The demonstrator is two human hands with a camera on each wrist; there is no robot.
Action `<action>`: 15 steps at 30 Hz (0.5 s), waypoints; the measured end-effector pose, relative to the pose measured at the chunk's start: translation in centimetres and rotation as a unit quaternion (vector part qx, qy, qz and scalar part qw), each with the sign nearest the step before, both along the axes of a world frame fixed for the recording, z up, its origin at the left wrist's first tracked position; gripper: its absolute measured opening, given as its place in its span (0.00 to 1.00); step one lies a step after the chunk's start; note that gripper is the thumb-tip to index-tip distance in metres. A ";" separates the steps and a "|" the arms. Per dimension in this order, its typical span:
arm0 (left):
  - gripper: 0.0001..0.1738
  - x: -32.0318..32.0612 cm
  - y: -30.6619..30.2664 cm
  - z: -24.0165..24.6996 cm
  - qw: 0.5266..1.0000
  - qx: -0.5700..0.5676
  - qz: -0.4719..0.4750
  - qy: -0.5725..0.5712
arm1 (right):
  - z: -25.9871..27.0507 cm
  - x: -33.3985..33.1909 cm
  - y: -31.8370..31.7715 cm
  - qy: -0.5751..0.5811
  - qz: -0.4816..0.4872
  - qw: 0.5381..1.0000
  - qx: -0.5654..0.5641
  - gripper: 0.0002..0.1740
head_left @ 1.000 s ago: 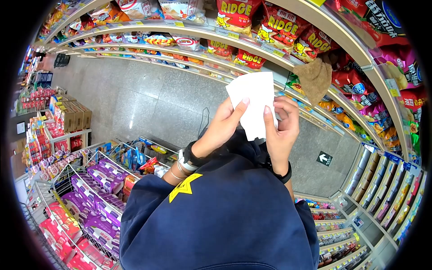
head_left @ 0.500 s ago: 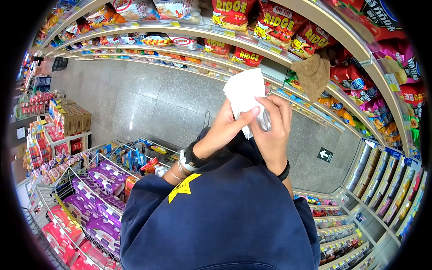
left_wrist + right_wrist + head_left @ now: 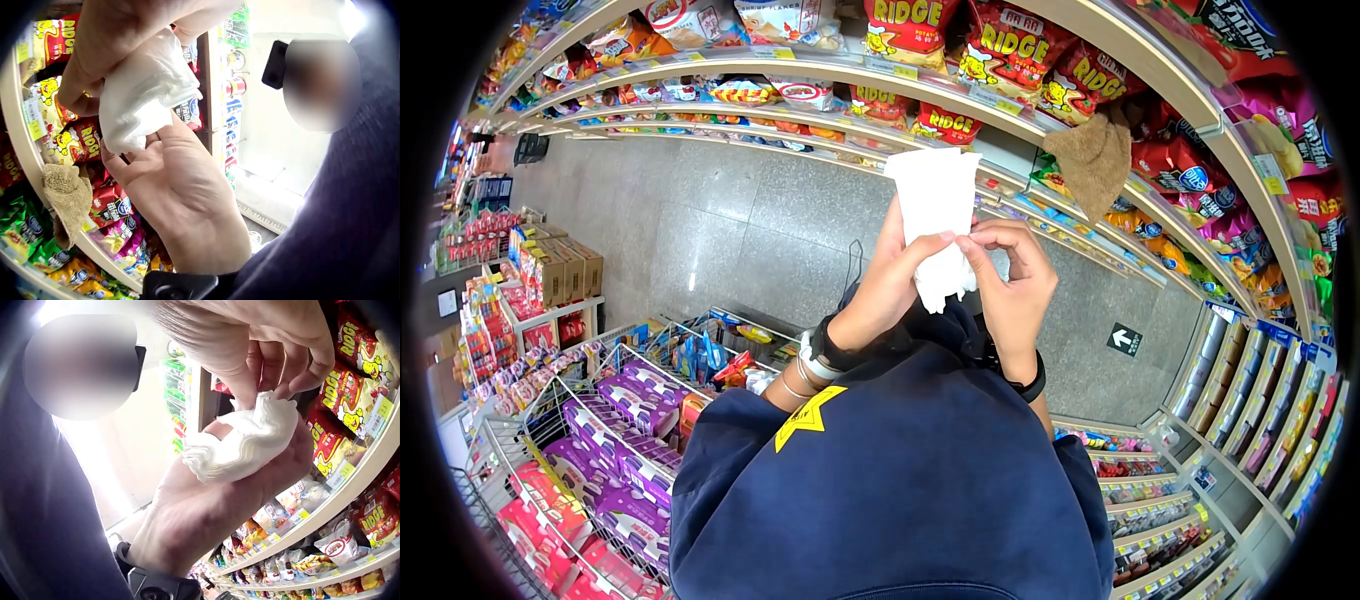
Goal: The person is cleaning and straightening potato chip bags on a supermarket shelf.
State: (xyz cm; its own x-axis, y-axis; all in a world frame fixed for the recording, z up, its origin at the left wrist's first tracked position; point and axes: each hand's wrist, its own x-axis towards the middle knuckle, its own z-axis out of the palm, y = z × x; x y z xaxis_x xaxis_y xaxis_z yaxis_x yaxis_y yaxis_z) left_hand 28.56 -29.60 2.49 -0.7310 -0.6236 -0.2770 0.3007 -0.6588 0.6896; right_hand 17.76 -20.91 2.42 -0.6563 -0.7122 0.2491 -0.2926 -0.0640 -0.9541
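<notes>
A white paper tissue [image 3: 935,195] stands upright in front of my chest, folded into a narrow strip and bunched at its lower end. My left hand [image 3: 920,252] grips its lower part, thumb across the front and fingers behind. My right hand [image 3: 972,243] pinches the same bunched part from the right with thumb and forefinger. The left wrist view has the tissue [image 3: 147,94] between the left fingers [image 3: 112,37] above and the right palm [image 3: 181,194] below. From the right wrist, the tissue [image 3: 244,444] lies on the left palm [image 3: 219,506] under the right fingertips [image 3: 269,369].
Curved shelves of red RIDGE chip bags [image 3: 1000,50] run along the top and right. A brown cloth [image 3: 1095,165] hangs on one shelf. Wire baskets of purple packs [image 3: 620,420] stand at lower left, cardboard boxes [image 3: 560,262] further left. Grey tile floor [image 3: 730,220] lies between.
The tissue was a wide flat sheet and is now folded narrow and bunched. Both hands have closed in on its lower part; the right hand changed from a flat hold to a pinch.
</notes>
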 end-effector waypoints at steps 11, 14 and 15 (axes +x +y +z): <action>0.33 1.2 -0.9 -0.1 0.998 -0.019 0.047 -0.033 | 0.3 -2.0 1.6 -0.224 0.015 0.972 -0.073 0.07; 0.33 1.4 -0.9 0.0 0.998 -0.026 0.049 -0.038 | 0.2 -2.4 1.8 -0.282 0.040 0.955 -0.081 0.09; 0.33 1.5 -0.8 0.0 0.998 -0.029 0.049 -0.039 | 0.3 -2.3 1.6 -0.295 0.046 0.951 -0.081 0.10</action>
